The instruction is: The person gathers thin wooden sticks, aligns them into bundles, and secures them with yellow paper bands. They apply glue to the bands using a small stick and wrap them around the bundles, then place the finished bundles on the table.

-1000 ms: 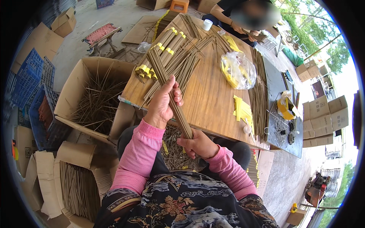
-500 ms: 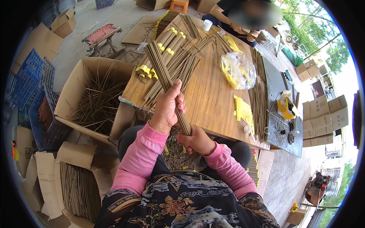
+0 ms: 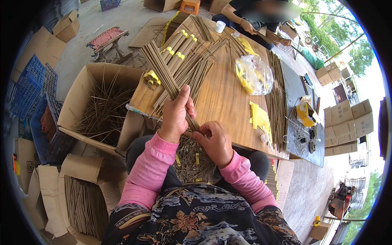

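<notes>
A slanted bundle of thin brown sticks [image 3: 160, 64] is gripped in my left hand [image 3: 174, 116], its thumb laid along the top. The bundle's far end fans out slightly over the table's left side. At its near end my right hand [image 3: 216, 143] is closed, thumb and curled fingers pinching the stick ends; how many it grips is hidden. Beyond the bundle lie rolls of sticks with yellow bands [image 3: 178, 45]. Loose brown sticks [image 3: 196, 77] are spread beside them on the wooden table [image 3: 222, 102].
A clear bag of yellow strips [image 3: 254, 75] and loose yellow strips [image 3: 259, 116] lie on the table. Long sticks [image 3: 278, 102] line its right side. Cartons of sticks [image 3: 96, 102] stand at my left. Across the table, a person's hands [image 3: 281, 40] hold sticks.
My right hand has shifted slightly up and its fingers have curled more at the bundle's near end. The bundle has tipped a little left. The other person's hands have moved apart.
</notes>
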Demonstrator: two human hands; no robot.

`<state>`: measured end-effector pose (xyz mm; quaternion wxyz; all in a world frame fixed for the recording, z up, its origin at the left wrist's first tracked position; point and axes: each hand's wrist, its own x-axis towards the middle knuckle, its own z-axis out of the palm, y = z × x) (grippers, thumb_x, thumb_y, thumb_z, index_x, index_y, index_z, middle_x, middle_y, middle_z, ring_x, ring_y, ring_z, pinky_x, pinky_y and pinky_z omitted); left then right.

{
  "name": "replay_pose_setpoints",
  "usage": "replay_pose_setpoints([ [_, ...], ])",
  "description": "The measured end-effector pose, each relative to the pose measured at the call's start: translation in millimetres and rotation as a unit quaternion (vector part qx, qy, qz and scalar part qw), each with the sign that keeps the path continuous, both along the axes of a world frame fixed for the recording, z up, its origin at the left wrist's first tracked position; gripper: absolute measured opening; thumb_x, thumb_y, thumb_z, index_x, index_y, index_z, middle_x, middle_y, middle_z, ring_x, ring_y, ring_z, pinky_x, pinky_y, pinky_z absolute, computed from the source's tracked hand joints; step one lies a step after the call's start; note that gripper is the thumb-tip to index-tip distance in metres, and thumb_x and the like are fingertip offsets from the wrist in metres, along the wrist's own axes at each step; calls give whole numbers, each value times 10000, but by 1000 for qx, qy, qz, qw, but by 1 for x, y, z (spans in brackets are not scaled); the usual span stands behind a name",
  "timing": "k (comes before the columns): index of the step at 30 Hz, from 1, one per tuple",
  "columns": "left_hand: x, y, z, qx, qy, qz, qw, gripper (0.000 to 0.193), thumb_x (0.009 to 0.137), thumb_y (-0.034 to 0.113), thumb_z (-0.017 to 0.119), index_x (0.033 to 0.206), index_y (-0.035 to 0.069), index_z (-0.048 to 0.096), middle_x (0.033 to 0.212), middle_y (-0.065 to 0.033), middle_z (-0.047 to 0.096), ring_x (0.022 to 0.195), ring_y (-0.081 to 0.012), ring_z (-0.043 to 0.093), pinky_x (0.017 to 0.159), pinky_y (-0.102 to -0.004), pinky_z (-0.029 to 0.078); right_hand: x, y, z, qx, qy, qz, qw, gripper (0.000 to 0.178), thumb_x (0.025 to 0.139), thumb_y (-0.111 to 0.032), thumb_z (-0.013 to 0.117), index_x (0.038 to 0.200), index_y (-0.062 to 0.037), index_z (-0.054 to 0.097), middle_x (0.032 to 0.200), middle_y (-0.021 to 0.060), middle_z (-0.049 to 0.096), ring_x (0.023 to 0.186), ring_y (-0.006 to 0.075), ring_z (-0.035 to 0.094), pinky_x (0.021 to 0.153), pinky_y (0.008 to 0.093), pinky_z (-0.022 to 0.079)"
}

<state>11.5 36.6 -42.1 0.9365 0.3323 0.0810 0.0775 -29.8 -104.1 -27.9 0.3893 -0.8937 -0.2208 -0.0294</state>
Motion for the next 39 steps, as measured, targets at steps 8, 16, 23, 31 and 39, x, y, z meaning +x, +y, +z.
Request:
replay_pose_setpoints([
  [8, -2, 1, 1, 25, -3, 0, 1000, 346, 829, 355, 589, 625, 109, 455, 517, 7, 436, 428, -95, 425, 401, -236, 371, 1, 4, 4, -10, 29, -9, 999, 195, 718, -159, 663, 776, -20, 539, 723, 129, 568, 669, 283, 568, 586, 354, 448],
  [16, 2, 7, 3, -30, 9, 29, 999, 356, 799, 372, 624, 614, 110, 470, 506, 1, 454, 412, -103, 442, 383, -248, 373, 7, -3, 24, 15, 148, 43, 988, 181, 719, -122, 652, 809, 2, 555, 698, 134, 565, 654, 270, 571, 583, 333, 448],
  [23, 6, 21, 3, -57, 17, 30, 998, 374, 791, 406, 623, 609, 140, 433, 516, 16, 446, 431, -84, 435, 416, -231, 379, 5, -32, 25, -6, 134, 115, 984, 164, 712, -109, 658, 766, 16, 567, 680, 122, 552, 614, 212, 552, 562, 305, 436],
  [31, 13, 42, -3, -95, 6, 67, 993, 346, 826, 416, 569, 648, 154, 430, 524, 22, 460, 441, -73, 423, 419, -213, 371, -1, -77, 37, -46, 269, 178, 945, 152, 745, -103, 653, 812, 9, 577, 629, 61, 537, 557, 111, 504, 516, 251, 414],
  [39, 16, 66, -6, -123, 5, 87, 989, 324, 835, 346, 583, 622, 147, 440, 523, 33, 431, 432, -64, 383, 398, -204, 341, 1, -135, 33, 93, 471, 57, 875, 138, 763, -69, 665, 842, -5, 572, 673, -35, 534, 537, 36, 475, 473, 173, 379],
])
